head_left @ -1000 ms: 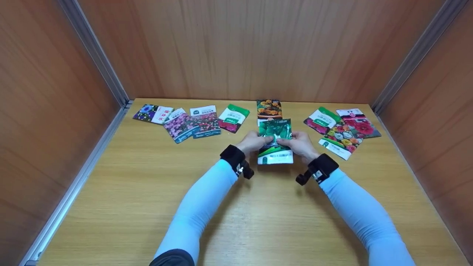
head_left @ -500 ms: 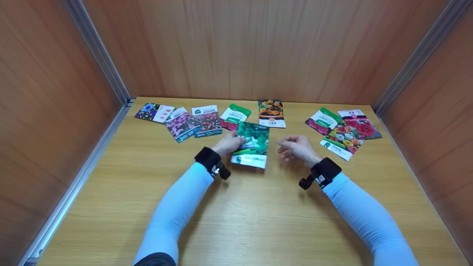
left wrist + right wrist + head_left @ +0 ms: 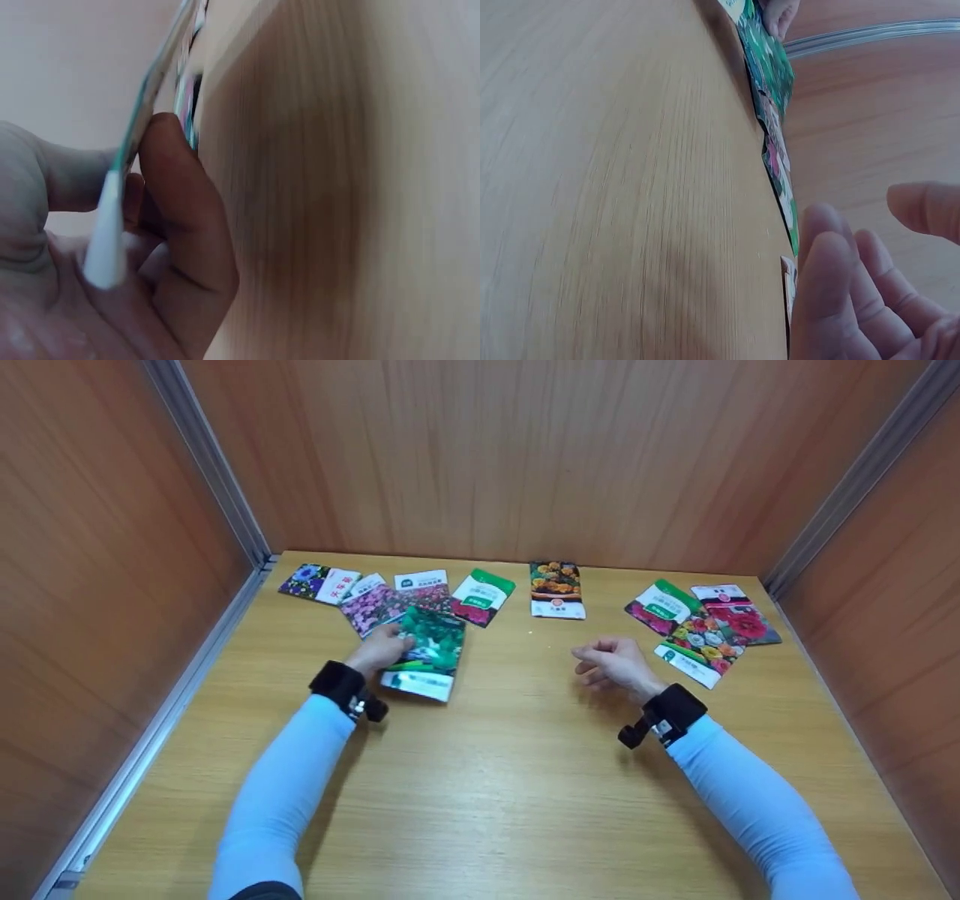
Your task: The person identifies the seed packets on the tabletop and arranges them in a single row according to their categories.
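Observation:
My left hand [image 3: 384,649] pinches the left edge of a green seed packet [image 3: 431,645], thumb on top and fingers beneath. In the left wrist view the packet [image 3: 112,217] shows edge-on, lifted off the table. It overlaps the lower parts of a pink-flower packet [image 3: 369,606] and a red-flower packet [image 3: 424,585] from the head camera. My right hand [image 3: 616,666] hovers over the table with loosely bent fingers and holds nothing; the right wrist view shows its thumb [image 3: 930,208] apart from the fingers. Nearest to it is the packet with multicoloured flowers [image 3: 705,645].
A blue-flower packet [image 3: 319,583] lies at far left. A green-and-white packet [image 3: 482,598] and an orange-flower packet [image 3: 556,589] lie near the back wall [image 3: 480,457]. At right, another green-and-white packet [image 3: 662,606] and a red-flower packet [image 3: 737,615] touch the multicoloured one.
Both hands held the green packet; the right hand let go and drew slightly right. My left hand carried the packet leftward, from before the orange-flower packet to the left group.

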Demonstrator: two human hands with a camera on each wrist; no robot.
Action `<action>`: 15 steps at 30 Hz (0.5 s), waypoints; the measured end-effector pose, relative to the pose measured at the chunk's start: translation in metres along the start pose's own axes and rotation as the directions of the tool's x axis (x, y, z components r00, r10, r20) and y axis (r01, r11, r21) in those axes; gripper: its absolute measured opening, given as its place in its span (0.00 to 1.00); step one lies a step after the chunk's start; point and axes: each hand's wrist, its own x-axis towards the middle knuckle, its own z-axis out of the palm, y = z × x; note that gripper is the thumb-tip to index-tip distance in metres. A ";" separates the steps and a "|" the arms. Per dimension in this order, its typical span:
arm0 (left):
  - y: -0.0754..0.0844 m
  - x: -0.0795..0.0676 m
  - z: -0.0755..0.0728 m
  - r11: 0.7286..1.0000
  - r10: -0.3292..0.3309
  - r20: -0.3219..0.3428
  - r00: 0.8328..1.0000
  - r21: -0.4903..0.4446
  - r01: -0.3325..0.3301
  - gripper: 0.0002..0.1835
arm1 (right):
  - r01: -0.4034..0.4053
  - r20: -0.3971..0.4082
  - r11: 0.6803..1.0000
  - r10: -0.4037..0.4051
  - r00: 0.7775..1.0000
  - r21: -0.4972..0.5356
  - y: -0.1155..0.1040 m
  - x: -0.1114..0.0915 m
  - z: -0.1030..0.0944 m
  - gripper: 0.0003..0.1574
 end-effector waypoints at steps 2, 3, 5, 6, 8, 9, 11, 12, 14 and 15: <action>-0.010 -0.002 -0.018 1.000 -0.029 -0.012 0.999 -0.007 0.029 0.39 | 0.009 -0.014 0.999 -0.010 1.000 -0.031 0.002 -0.001 0.000 0.21; -0.015 -0.004 -0.027 0.999 -0.042 -0.019 0.999 -0.018 0.042 0.39 | 0.019 -0.025 0.998 -0.021 0.999 -0.057 0.003 -0.001 -0.001 0.21; -0.024 -0.007 -0.043 0.996 -0.071 -0.026 0.997 -0.051 0.070 0.39 | 0.042 -0.046 0.993 -0.048 0.998 -0.114 0.006 -0.003 -0.001 0.21; -0.030 -0.009 -0.051 0.994 -0.082 -0.031 0.996 -0.070 0.079 0.39 | 0.057 -0.057 0.988 -0.066 0.996 -0.144 0.007 -0.004 -0.002 0.21; -0.041 -0.015 -0.067 0.992 -0.095 -0.048 0.994 -0.088 0.091 0.39 | 0.095 -0.074 0.974 -0.112 0.991 -0.208 0.009 -0.006 -0.001 0.20; -0.048 -0.018 -0.076 0.990 -0.108 -0.057 0.993 -0.097 0.102 0.39 | 0.114 -0.081 0.965 -0.137 0.987 -0.238 0.009 -0.006 -0.001 0.20; -0.062 -0.026 -0.093 0.986 -0.134 -0.079 0.988 -0.108 0.125 0.39 | 0.142 -0.089 0.948 -0.174 0.981 -0.285 0.010 -0.006 0.001 0.19; -0.069 -0.030 -0.101 0.985 -0.146 -0.089 0.985 -0.108 0.136 0.39 | 0.153 -0.092 0.939 -0.189 0.978 -0.307 0.010 -0.005 0.002 0.19; -0.083 -0.040 -0.116 0.980 -0.182 -0.103 0.978 -0.100 0.172 0.41 | 0.161 -0.098 0.925 -0.206 0.974 -0.344 0.010 -0.004 0.005 0.18; -0.089 -0.045 -0.122 0.978 -0.198 -0.109 0.974 -0.092 0.189 0.41 | 0.158 -0.101 0.921 -0.206 0.973 -0.357 0.009 -0.003 0.006 0.18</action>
